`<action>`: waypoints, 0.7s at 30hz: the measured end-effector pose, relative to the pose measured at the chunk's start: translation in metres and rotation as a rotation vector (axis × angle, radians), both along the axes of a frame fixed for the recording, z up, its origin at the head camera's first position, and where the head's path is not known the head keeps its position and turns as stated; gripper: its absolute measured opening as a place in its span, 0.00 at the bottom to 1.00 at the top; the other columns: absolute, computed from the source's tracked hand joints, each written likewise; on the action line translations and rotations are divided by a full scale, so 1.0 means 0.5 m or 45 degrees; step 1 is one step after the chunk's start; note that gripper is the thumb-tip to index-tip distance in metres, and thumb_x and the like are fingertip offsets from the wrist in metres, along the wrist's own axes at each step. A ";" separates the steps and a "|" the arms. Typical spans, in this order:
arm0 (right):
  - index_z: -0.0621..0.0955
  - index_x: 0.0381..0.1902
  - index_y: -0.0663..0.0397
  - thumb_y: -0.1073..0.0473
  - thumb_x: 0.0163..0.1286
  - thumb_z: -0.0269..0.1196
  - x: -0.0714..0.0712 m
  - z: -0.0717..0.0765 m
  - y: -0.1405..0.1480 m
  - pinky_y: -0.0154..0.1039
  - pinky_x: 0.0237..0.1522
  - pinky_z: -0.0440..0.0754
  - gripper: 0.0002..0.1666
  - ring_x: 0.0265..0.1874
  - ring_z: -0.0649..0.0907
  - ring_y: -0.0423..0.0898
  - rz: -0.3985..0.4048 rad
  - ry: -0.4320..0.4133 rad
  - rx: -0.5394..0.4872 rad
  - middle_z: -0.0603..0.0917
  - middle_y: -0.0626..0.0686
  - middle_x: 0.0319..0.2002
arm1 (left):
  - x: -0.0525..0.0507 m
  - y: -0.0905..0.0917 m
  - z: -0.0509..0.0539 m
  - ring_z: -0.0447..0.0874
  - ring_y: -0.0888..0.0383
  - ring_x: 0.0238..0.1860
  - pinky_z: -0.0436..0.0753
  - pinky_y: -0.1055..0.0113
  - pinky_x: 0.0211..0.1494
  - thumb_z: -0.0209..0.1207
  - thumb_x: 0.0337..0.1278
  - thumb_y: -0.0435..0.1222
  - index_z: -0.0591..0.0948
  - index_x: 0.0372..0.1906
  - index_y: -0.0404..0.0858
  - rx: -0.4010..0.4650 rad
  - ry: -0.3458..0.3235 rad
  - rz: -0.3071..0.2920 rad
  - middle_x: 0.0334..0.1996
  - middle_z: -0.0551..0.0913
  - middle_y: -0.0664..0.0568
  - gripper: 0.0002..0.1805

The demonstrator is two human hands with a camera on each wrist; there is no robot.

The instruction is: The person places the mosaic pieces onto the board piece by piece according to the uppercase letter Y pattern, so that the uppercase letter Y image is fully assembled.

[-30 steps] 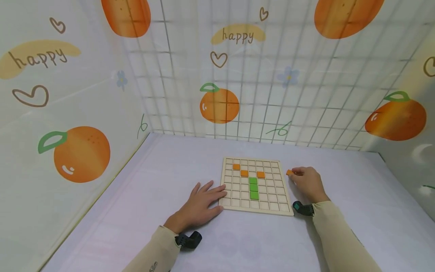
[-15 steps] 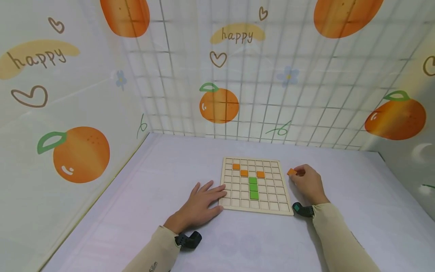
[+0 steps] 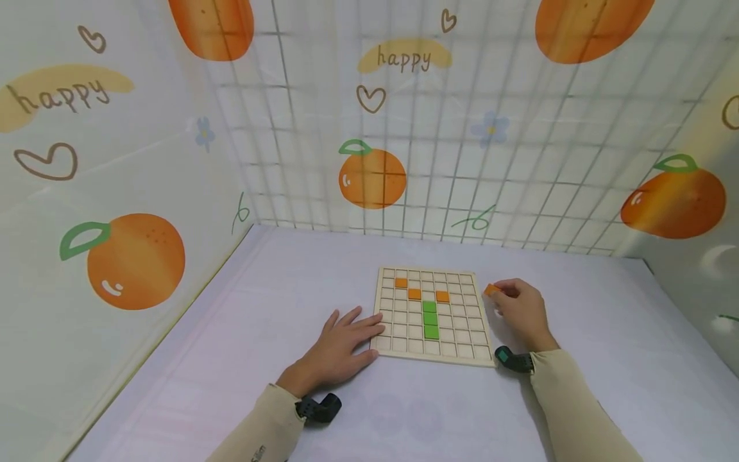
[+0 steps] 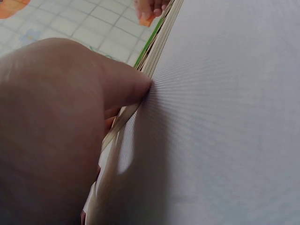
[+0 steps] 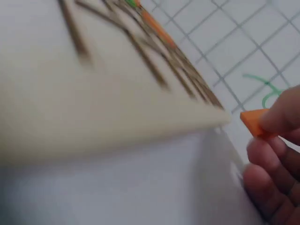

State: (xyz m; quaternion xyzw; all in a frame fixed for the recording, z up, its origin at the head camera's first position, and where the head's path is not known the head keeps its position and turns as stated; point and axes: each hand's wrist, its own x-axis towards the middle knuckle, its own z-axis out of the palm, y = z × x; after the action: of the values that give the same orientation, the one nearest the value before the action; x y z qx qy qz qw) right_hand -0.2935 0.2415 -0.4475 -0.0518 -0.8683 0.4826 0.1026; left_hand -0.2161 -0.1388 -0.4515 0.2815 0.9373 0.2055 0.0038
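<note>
A pale wooden grid board (image 3: 404,346) lies flat on the table, holding three green square tiles (image 3: 430,319) in one column and three orange square tiles (image 3: 414,294) above them. My left hand (image 3: 340,350) rests with spread, straight fingers at the board's left edge; its thumb touches the board's side in the left wrist view. Just off the board's right edge, my right hand (image 3: 522,311) pinches another orange tile (image 5: 254,121) between thumb and fingers. That tile is tilted and partly covered by the thumb.
A pale cloth covers the table (image 3: 392,417). Behind it stands a wire grid (image 3: 433,218) with a white sheet printed with oranges and hearts. Another printed sheet (image 3: 46,353) closes the left side.
My right hand turns the orange tile slightly in its fingers and shifts a little toward the board. The left hand and the tiles on the board stay put.
</note>
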 end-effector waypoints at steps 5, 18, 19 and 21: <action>0.77 0.56 0.66 0.59 0.73 0.59 0.002 0.010 -0.018 0.34 0.34 0.86 0.19 0.36 0.86 0.43 0.113 -0.026 -0.182 0.81 0.62 0.48 | 0.000 0.000 0.000 0.45 0.50 0.79 0.37 0.40 0.76 0.52 0.72 0.50 0.71 0.73 0.52 -0.006 -0.010 -0.001 0.76 0.61 0.66 0.28; 0.72 0.66 0.66 0.58 0.76 0.59 -0.012 0.019 -0.019 0.32 0.41 0.84 0.26 0.39 0.86 0.41 0.136 -0.155 -0.518 0.82 0.56 0.49 | 0.000 -0.004 0.005 0.44 0.50 0.79 0.37 0.40 0.76 0.52 0.73 0.50 0.70 0.74 0.51 -0.016 -0.012 -0.014 0.76 0.59 0.65 0.28; 0.72 0.66 0.66 0.58 0.76 0.59 -0.013 0.018 -0.021 0.32 0.41 0.84 0.26 0.39 0.86 0.41 0.143 -0.152 -0.510 0.82 0.57 0.49 | 0.001 -0.003 0.006 0.44 0.49 0.79 0.37 0.39 0.76 0.52 0.73 0.49 0.70 0.74 0.51 -0.009 -0.014 -0.018 0.76 0.60 0.64 0.28; 0.73 0.66 0.66 0.58 0.75 0.60 -0.017 0.017 -0.025 0.32 0.41 0.84 0.26 0.38 0.85 0.40 0.148 -0.152 -0.489 0.82 0.58 0.51 | 0.002 -0.002 0.007 0.44 0.49 0.79 0.37 0.39 0.76 0.52 0.73 0.49 0.70 0.74 0.51 -0.006 -0.021 -0.023 0.76 0.59 0.64 0.28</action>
State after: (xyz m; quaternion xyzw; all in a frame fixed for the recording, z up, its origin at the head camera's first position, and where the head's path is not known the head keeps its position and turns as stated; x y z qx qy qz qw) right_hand -0.3020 0.2292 -0.4388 -0.0486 -0.7663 0.6406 0.0113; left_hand -0.2151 -0.1395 -0.4480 0.2884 0.9351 0.2055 0.0142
